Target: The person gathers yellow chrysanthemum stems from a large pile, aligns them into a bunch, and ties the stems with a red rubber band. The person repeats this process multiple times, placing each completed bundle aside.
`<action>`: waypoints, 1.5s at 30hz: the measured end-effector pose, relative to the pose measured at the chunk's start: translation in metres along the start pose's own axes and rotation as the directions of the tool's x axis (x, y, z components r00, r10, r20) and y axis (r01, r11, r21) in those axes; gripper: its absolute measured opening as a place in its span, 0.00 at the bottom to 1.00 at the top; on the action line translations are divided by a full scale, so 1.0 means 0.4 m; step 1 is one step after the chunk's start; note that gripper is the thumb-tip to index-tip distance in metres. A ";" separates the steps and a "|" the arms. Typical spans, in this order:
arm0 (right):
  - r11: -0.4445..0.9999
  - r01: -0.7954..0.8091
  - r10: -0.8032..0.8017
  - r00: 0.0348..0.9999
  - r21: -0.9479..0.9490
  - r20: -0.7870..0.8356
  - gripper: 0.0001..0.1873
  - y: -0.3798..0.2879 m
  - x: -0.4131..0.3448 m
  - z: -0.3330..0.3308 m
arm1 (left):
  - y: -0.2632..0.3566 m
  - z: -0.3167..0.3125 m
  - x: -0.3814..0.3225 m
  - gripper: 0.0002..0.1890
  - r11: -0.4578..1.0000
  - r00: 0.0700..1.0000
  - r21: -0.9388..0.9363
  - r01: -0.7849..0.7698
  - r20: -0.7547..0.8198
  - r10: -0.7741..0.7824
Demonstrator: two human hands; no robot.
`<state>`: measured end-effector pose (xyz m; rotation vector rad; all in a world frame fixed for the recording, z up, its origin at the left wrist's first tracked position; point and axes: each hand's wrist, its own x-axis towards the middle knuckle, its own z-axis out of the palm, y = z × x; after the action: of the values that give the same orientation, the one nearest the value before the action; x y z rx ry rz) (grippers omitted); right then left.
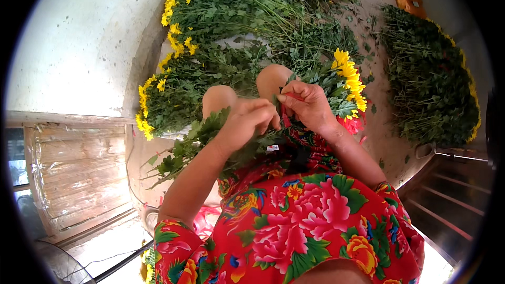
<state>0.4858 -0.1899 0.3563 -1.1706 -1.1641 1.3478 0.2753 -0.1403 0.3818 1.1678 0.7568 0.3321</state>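
A bunch of yellow chrysanthemums lies across my lap, its blooms to the right and its leafy stems to the left. Over the middle of the bunch, my right hand pinches a red ribbon between thumb and fingers. One end of the ribbon hangs down beside the thumb. My left hand is close by on the left, its fingers curled and slightly blurred above the stems. Whether it holds part of the ribbon or a stem is hidden.
Cut chrysanthemums are heaped beyond my knees, blooms to the left. Another pile lies on the floor at right. Pink-red ribbon is by my left elbow. A fan stands at lower left, near a wooden door.
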 end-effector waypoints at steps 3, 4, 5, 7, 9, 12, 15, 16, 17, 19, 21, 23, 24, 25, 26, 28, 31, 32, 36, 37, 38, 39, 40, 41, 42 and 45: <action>0.998 -0.012 0.012 1.000 -0.059 0.000 0.05 -0.039 -0.037 -0.003 | -0.048 0.002 0.017 0.11 0.962 0.992 -0.243 -0.125 -0.043 0.119; 0.995 0.012 -0.012 1.000 -0.102 0.001 0.04 -0.051 -0.042 0.001 | -0.053 -0.001 0.018 0.10 0.974 0.992 -0.190 -0.125 -0.057 0.116; 0.977 0.119 -0.119 0.993 -0.174 0.010 0.03 -0.062 -0.043 0.005 | -0.056 -0.002 0.018 0.09 0.982 0.992 -0.145 -0.118 -0.061 0.110; 0.890 0.330 -0.330 0.942 -0.315 0.054 0.01 -0.081 -0.036 0.015 | -0.058 -0.001 0.020 0.10 0.986 0.988 -0.063 -0.152 -0.034 0.150; 0.849 0.404 -0.386 0.914 -0.340 0.122 0.04 -0.095 -0.014 0.016 | -0.062 0.008 0.021 0.13 0.971 0.970 0.004 -0.240 0.039 0.240; 0.756 0.535 -0.488 0.845 -0.377 0.221 0.04 -0.105 0.015 0.005 | -0.069 0.021 0.028 0.10 0.969 0.974 0.117 -0.216 -0.043 0.223; 0.947 0.232 -0.183 0.958 -0.222 0.219 0.03 -0.109 0.020 -0.029 | -0.069 0.026 0.027 0.08 0.977 0.975 0.088 -0.194 -0.091 0.201; 0.943 0.197 -0.143 0.968 -0.267 0.207 0.04 -0.109 0.022 -0.040 | -0.066 0.027 0.025 0.08 0.979 0.975 0.058 -0.193 -0.103 0.198; 0.926 0.199 -0.126 0.964 -0.321 0.232 0.05 -0.108 0.022 -0.050 | -0.061 0.026 0.023 0.06 0.979 0.975 0.066 -0.193 -0.101 0.199; 0.878 0.223 -0.106 0.953 -0.424 0.282 0.06 -0.108 0.018 -0.063 | -0.047 0.020 0.019 0.04 0.976 0.972 0.065 -0.209 -0.092 0.214; 0.865 0.238 -0.163 0.966 -0.442 0.200 0.05 -0.106 -0.004 -0.066 | -0.035 0.013 0.018 0.05 0.981 0.974 0.009 -0.195 -0.112 0.195; 0.867 0.225 -0.170 0.972 -0.446 0.160 0.05 -0.103 -0.037 -0.059 | -0.027 0.000 0.023 0.06 0.981 0.978 -0.051 -0.186 -0.110 0.180; 0.874 0.245 -0.185 0.966 -0.419 0.178 0.04 -0.099 -0.052 -0.053 | -0.024 -0.008 0.028 0.07 0.981 0.980 -0.076 -0.178 -0.101 0.170; 0.884 0.277 -0.214 0.956 -0.377 0.200 0.04 -0.095 -0.062 -0.048 | -0.025 -0.012 0.033 0.07 0.982 0.981 -0.094 -0.165 -0.118 0.154; 0.819 0.385 -0.291 0.918 -0.425 0.270 0.02 -0.088 -0.066 -0.040 | -0.030 -0.010 0.037 0.09 0.977 0.980 -0.107 -0.182 -0.098 0.172; 0.775 0.384 -0.241 0.914 -0.502 0.326 0.03 -0.080 -0.065 -0.038 | -0.040 -0.001 0.046 0.11 0.970 0.974 -0.116 -0.215 -0.102 0.204; 0.811 0.357 -0.207 0.916 -0.463 0.343 0.02 -0.078 -0.047 -0.038 | -0.039 0.010 0.044 0.12 0.963 0.951 0.079 -0.259 -0.151 0.269; 0.857 0.294 -0.166 0.935 -0.424 0.313 0.02 -0.081 -0.041 -0.038 | -0.032 0.009 0.043 0.11 0.824 0.866 0.361 -0.438 -0.079 0.494; 0.985 -0.067 0.093 0.982 -0.156 0.163 0.05 -0.096 -0.023 -0.026 | -0.001 0.005 0.033 0.10 0.015 0.549 0.834 -0.552 0.350 0.759; 0.988 -0.120 0.132 0.983 -0.100 0.128 0.05 -0.099 -0.020 -0.024 | 0.003 0.006 0.031 0.11 -0.133 0.489 0.835 -0.534 0.434 0.756; 0.986 -0.090 0.116 0.974 -0.138 0.196 0.07 -0.099 -0.013 -0.022 | 0.005 0.009 0.032 0.10 -0.160 0.462 0.827 -0.539 0.449 0.765; 0.981 -0.120 0.150 0.967 -0.152 0.206 0.08 -0.099 -0.010 -0.021 | 0.005 0.013 0.035 0.10 -0.186 0.434 0.819 -0.543 0.463 0.773; 0.975 -0.150 0.184 0.959 -0.167 0.214 0.08 -0.097 -0.006 -0.021 | 0.004 0.017 0.037 0.10 -0.206 0.417 0.811 -0.547 0.478 0.774; 0.976 -0.150 0.184 0.954 -0.157 0.237 0.09 -0.094 -0.004 -0.022 | 0.003 0.020 0.039 0.10 -0.180 0.410 0.822 -0.540 0.444 0.797; 0.970 -0.156 0.195 0.957 -0.184 0.217 0.09 -0.090 -0.002 -0.024 | 0.001 0.023 0.042 0.10 -0.151 0.412 0.832 -0.534 0.412 0.813; 0.981 -0.111 0.142 0.969 -0.159 0.201 0.10 -0.077 -0.002 -0.030 | 0.001 0.022 0.047 0.10 -0.058 0.429 0.855 -0.515 0.316 0.846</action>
<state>0.5000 -0.1876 0.3859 -1.2467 -1.3787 1.5346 0.2950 -0.1351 0.3769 2.6757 0.4694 1.1630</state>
